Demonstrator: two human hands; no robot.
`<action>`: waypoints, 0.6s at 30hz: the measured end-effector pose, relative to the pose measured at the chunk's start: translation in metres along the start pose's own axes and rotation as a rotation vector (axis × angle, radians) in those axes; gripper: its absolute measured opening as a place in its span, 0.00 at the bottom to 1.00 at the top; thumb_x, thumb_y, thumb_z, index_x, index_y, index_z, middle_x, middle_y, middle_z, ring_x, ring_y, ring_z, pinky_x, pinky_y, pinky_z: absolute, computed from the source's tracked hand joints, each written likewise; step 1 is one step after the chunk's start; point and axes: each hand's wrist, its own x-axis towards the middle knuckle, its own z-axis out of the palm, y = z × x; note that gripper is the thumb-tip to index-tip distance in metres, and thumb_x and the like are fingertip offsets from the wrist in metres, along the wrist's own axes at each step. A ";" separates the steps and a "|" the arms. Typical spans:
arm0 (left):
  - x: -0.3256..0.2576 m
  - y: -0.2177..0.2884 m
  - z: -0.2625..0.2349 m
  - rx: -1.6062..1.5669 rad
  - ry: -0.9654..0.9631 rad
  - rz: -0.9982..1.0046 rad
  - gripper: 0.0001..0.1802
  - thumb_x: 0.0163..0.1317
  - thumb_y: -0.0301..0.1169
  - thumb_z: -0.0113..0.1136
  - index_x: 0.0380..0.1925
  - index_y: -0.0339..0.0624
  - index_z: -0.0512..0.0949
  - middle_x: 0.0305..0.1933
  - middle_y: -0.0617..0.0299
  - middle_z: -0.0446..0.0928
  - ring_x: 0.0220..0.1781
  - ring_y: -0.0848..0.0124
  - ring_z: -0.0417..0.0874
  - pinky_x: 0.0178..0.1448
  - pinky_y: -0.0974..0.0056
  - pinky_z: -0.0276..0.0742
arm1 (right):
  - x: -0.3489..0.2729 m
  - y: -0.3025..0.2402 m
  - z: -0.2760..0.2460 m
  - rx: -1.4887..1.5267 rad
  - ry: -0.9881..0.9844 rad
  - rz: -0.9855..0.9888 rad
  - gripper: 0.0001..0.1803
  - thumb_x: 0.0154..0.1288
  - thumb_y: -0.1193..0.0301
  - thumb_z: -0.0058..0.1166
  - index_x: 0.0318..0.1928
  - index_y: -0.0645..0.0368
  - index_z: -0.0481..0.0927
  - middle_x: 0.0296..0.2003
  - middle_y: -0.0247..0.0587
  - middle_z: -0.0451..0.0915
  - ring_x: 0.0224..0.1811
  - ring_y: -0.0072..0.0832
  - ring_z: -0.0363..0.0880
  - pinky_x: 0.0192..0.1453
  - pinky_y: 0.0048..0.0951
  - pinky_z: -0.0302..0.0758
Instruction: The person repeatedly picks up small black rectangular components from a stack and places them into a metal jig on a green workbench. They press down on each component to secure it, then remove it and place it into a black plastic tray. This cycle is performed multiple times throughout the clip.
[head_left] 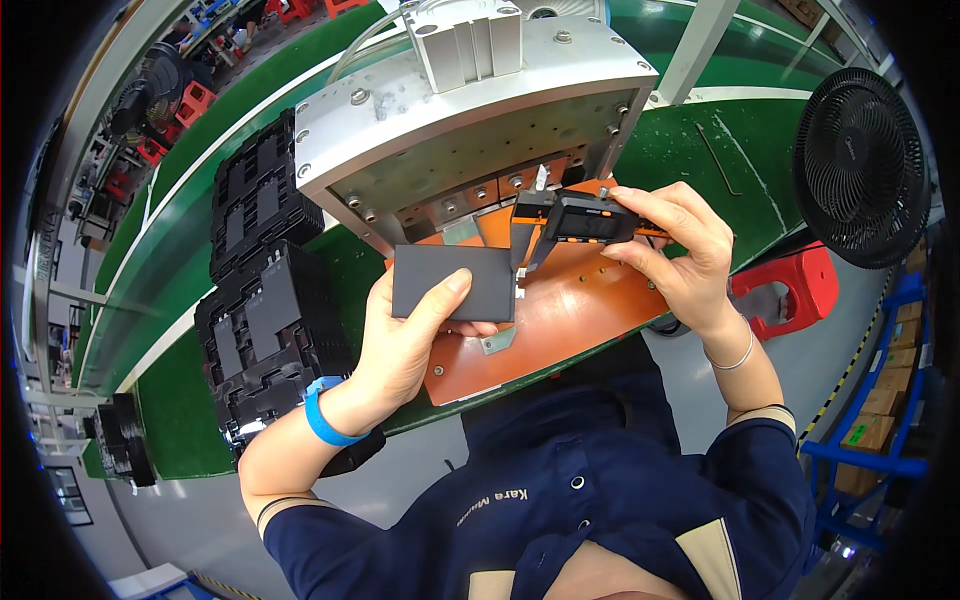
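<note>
My left hand (pixel 413 325) grips a flat black rectangular block (pixel 450 280), thumb on its upper face and fingers curled underneath. A black digital caliper (pixel 585 222) with orange parts is in my right hand (pixel 685 245), pinched between thumb and fingers at its right end. The caliper's jaws (pixel 526 235) are at the right edge of the block; whether they touch it I cannot tell. Both hands are above an orange base plate (pixel 570 320) in front of a metal press fixture (pixel 480 130).
Stacks of black plastic trays (pixel 265 340) stand left of the fixture on the green bench (pixel 180 420). A black fan (pixel 860 165) is at the right, above a red stool (pixel 790 290). A bent hex key (pixel 718 160) lies on the bench's right part.
</note>
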 end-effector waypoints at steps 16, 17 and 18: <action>0.000 -0.002 -0.001 -0.030 0.011 -0.003 0.17 0.68 0.33 0.58 0.49 0.30 0.75 0.37 0.51 0.82 0.32 0.68 0.86 0.40 0.67 0.86 | -0.001 -0.001 -0.001 -0.001 0.001 -0.022 0.28 0.46 0.73 0.73 0.52 0.58 0.84 0.36 0.40 0.81 0.31 0.24 0.81 0.35 0.22 0.85; 0.000 -0.002 -0.001 -0.031 0.007 -0.001 0.17 0.68 0.33 0.58 0.49 0.30 0.75 0.37 0.51 0.83 0.32 0.68 0.86 0.40 0.67 0.85 | -0.001 -0.002 -0.002 -0.012 -0.005 -0.022 0.28 0.46 0.73 0.73 0.52 0.58 0.84 0.36 0.40 0.81 0.31 0.23 0.81 0.35 0.22 0.85; 0.001 -0.001 0.000 -0.036 0.011 0.001 0.17 0.68 0.33 0.58 0.49 0.30 0.75 0.37 0.51 0.83 0.32 0.68 0.86 0.40 0.67 0.85 | -0.001 -0.001 -0.001 -0.012 0.002 -0.024 0.28 0.46 0.73 0.73 0.52 0.58 0.84 0.36 0.40 0.81 0.31 0.23 0.80 0.34 0.22 0.84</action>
